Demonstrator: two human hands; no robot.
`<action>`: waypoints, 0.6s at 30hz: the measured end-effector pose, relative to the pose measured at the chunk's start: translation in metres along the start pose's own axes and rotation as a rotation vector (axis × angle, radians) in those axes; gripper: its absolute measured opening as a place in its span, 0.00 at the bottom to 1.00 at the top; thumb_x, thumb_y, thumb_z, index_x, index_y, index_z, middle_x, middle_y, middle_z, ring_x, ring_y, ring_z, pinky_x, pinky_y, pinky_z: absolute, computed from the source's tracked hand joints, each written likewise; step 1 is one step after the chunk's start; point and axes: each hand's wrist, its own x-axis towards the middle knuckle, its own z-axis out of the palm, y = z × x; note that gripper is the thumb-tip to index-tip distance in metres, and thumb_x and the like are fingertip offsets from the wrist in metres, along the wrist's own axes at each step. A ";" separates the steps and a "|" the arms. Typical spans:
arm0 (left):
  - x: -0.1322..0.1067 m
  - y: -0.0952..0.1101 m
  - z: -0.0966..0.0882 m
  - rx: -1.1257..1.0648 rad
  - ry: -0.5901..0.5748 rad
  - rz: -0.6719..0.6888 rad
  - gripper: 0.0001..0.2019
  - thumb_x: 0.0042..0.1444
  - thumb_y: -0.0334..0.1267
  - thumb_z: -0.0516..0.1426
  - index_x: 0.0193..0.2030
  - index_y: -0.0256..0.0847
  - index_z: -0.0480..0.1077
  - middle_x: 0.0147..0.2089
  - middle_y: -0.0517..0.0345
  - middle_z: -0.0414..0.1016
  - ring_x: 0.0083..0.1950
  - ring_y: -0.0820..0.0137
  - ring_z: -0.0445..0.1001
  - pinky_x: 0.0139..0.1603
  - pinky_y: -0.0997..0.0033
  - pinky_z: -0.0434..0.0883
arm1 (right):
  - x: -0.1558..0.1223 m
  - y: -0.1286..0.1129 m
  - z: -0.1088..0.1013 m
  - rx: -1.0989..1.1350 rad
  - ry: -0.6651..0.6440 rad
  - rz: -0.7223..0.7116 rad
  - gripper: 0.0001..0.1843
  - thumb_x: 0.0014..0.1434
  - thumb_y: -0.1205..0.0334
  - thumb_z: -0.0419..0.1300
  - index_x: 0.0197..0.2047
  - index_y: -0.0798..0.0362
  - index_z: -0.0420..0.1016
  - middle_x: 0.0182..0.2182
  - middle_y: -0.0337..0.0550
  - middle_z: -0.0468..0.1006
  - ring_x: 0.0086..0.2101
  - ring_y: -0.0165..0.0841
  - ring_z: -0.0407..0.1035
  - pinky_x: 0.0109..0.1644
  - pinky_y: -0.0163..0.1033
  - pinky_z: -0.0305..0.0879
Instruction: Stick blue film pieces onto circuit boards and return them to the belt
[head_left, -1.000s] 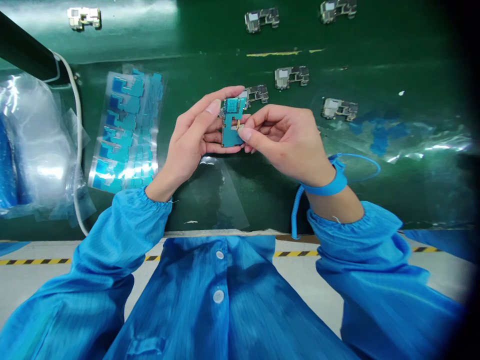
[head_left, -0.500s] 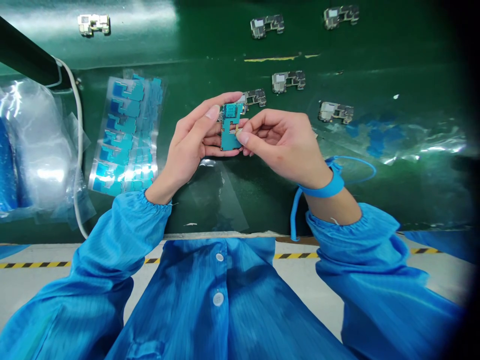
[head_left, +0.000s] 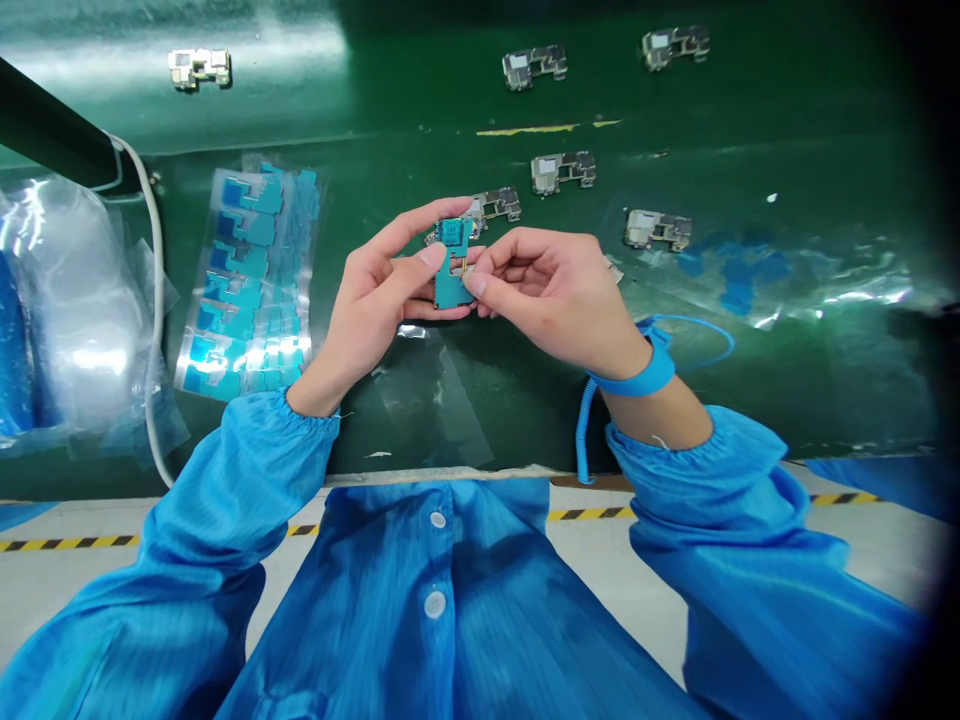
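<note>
A small circuit board [head_left: 451,292], faced with blue film, is held upright above the green counter [head_left: 540,420], in front of the person; the left hand [head_left: 375,290] grips it, thumb on its left edge, other fingers curled behind it; the right hand [head_left: 551,295] has thumb and forefinger pressed together at the board's right edge, though what they may be pinching is too small to tell; a blue strap [head_left: 637,376] with a coiled cord circles the right wrist.

Just beyond the left fingertips lies another board [head_left: 504,204], partly hidden; five more boards lie farther out, spread across the counter; left of the hands is a clear sheet of blue stickers [head_left: 244,262]; past it, a white cable [head_left: 157,270] and shiny plastic bags [head_left: 82,330].
</note>
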 end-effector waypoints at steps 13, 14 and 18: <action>0.002 -0.008 -0.001 0.057 0.009 0.098 0.30 0.66 0.52 0.71 0.71 0.48 0.75 0.44 0.58 0.90 0.68 0.52 0.85 0.55 0.59 0.91 | 0.001 -0.001 -0.001 -0.019 -0.005 -0.052 0.19 0.64 0.45 0.79 0.35 0.48 0.80 0.31 0.39 0.81 0.30 0.32 0.75 0.40 0.42 0.84; 0.001 -0.008 -0.001 0.058 0.021 0.115 0.30 0.67 0.52 0.71 0.71 0.49 0.75 0.44 0.58 0.90 0.70 0.51 0.84 0.55 0.60 0.91 | 0.001 -0.002 -0.002 -0.023 0.005 -0.068 0.19 0.65 0.44 0.78 0.36 0.48 0.81 0.31 0.39 0.81 0.30 0.32 0.74 0.39 0.42 0.83; -0.001 -0.005 -0.002 0.075 0.030 0.155 0.33 0.64 0.53 0.73 0.73 0.52 0.73 0.55 0.54 0.90 0.69 0.51 0.85 0.57 0.60 0.90 | 0.002 -0.006 -0.003 -0.012 0.059 -0.144 0.22 0.68 0.37 0.74 0.37 0.48 0.82 0.30 0.39 0.80 0.29 0.32 0.73 0.37 0.41 0.79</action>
